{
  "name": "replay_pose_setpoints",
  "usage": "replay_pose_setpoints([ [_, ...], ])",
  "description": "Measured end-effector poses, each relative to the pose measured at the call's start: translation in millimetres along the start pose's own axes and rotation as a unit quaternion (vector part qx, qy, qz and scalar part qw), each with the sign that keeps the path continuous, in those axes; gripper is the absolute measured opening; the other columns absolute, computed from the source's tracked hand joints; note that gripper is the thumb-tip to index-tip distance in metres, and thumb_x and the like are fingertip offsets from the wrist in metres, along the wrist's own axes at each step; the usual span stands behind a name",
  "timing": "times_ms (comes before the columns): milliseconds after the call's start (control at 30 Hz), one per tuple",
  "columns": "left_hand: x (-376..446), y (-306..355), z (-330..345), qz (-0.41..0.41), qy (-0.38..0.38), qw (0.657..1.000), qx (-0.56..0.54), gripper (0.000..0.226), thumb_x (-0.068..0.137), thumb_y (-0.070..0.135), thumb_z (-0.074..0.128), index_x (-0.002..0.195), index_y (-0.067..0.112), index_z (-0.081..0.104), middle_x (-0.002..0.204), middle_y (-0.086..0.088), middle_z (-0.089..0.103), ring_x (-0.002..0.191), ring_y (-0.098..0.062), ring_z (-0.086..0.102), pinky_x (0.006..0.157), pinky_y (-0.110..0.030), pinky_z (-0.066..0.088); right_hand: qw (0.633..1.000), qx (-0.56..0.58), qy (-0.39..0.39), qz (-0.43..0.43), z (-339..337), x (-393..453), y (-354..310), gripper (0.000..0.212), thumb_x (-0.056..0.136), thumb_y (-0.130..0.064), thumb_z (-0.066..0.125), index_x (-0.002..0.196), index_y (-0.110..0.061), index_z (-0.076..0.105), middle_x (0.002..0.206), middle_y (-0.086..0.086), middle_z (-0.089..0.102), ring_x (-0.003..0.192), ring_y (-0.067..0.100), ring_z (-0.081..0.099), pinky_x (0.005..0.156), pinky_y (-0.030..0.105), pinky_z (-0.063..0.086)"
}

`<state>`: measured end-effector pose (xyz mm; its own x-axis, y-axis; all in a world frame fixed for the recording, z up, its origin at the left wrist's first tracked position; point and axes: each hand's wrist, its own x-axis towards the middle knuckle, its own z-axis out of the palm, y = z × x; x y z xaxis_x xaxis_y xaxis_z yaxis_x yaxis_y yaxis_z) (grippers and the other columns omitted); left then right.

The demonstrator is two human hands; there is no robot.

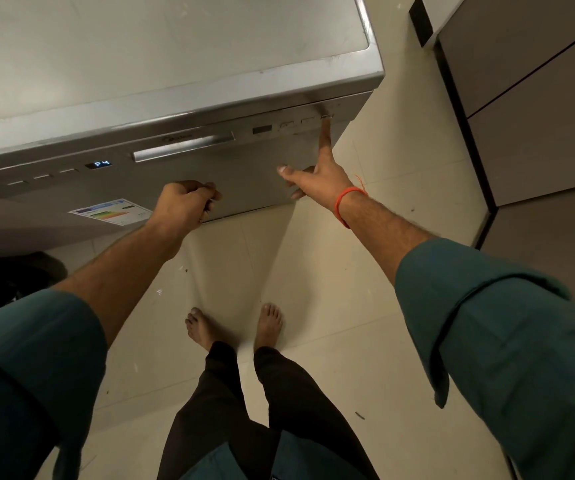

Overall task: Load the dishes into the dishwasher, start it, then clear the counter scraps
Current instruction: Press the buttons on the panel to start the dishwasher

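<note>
Fig. | silver stainless-steel dishwasher (251, 174) door closed, blue display (98, 164) "P4" | right hand (317, 174) index extended on rightmost button (327, 116) | left hand (183, 202) curled, empty | press firmly, square-on, w/ fingertip only.

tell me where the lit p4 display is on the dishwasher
In the head view, the P4 display sits left on the dishwasher's control strip, just left of the door handle, above the left hand.

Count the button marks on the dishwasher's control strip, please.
6 visible. Three dashes left of the lit display. Three right of the handle, and under the right hand's fingertip. Glare may hide more.
</note>
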<state>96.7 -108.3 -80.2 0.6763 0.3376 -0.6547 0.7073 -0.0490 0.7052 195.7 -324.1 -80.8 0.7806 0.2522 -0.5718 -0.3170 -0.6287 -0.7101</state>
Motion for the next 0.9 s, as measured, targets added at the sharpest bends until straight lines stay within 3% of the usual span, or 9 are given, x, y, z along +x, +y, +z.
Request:
replay_pose_setpoints([
  [100, -3.3, -1.6, -5.9, -0.004, 0.010, 1.000, -0.001, 0.023, 0.106, 0.026, 0.055, 0.097, 0.012, 0.071, 0.072, 0.001, 0.056, 0.057, -0.007, 0.046, 0.049, -0.016, 0.038, 1.000, -0.012, 0.006, 0.000, -3.5, -5.3, -1.8, 0.113, 0.090, -0.046, 0.070, 0.151, -0.044, -0.025, 0.154, 0.016, 0.043, 0.076, 0.009, 0.075, 0.105, 0.037, 0.047],
  [300, -12.5, -9.3, -18.4, -0.006, 0.019, 1.000, 0.000, 0.023, 0.105, 0.025, 0.055, 0.100, 0.011, 0.072, 0.072, 0.001, 0.056, 0.058, -0.007, 0.046, 0.048, -0.016, 0.038, 1.000, -0.006, 0.026, 0.007, 0.6, -9.6, -6.1, 0.109, 0.090, -0.045, 0.069, 0.152, -0.048, -0.020, 0.154, 0.013, 0.044, 0.076, 0.010, 0.075, 0.107, 0.041, 0.048],
  [500, -24.5, -19.2, -32.8, -0.007, 0.033, 0.999, 0.001, 0.024, 0.105, 0.028, 0.055, 0.090, 0.016, 0.070, 0.071, 0.003, 0.057, 0.058, -0.007, 0.046, 0.051, -0.018, 0.037, 0.999, -0.017, 0.040, 0.002, 14.7, -17.8, -16.0, 0.099, 0.093, -0.047, 0.063, 0.152, -0.049, -0.017, 0.150, 0.008, 0.050, 0.125, 0.027, 0.060, 0.114, 0.045, 0.039],
  [567, -28.5, -21.7, -37.3, -0.004, 0.032, 0.999, -0.002, 0.025, 0.105, 0.029, 0.055, 0.091, 0.016, 0.070, 0.071, 0.003, 0.057, 0.058, -0.007, 0.046, 0.050, -0.017, 0.037, 0.999, -0.022, 0.046, 0.006, 17.6, -20.0, -18.8, 0.095, 0.095, -0.049, 0.060, 0.154, -0.047, -0.015, 0.150, 0.007, 0.050, 0.132, 0.029, 0.054, 0.115, 0.046, 0.036],
  [900, -55.1, -34.1, -60.1, 0.009, 0.046, 0.999, -0.021, 0.024, 0.106, 0.027, 0.053, 0.094, 0.013, 0.068, 0.071, 0.003, 0.057, 0.050, -0.002, 0.047, 0.043, -0.010, 0.038, 0.994, -0.079, 0.074, -0.011, 35.7, -43.1, -29.5, 0.091, 0.094, -0.054, 0.056, 0.154, -0.045, -0.011, 0.156, 0.006, 0.043, 0.134, 0.033, 0.051, 0.114, 0.047, 0.037],
])
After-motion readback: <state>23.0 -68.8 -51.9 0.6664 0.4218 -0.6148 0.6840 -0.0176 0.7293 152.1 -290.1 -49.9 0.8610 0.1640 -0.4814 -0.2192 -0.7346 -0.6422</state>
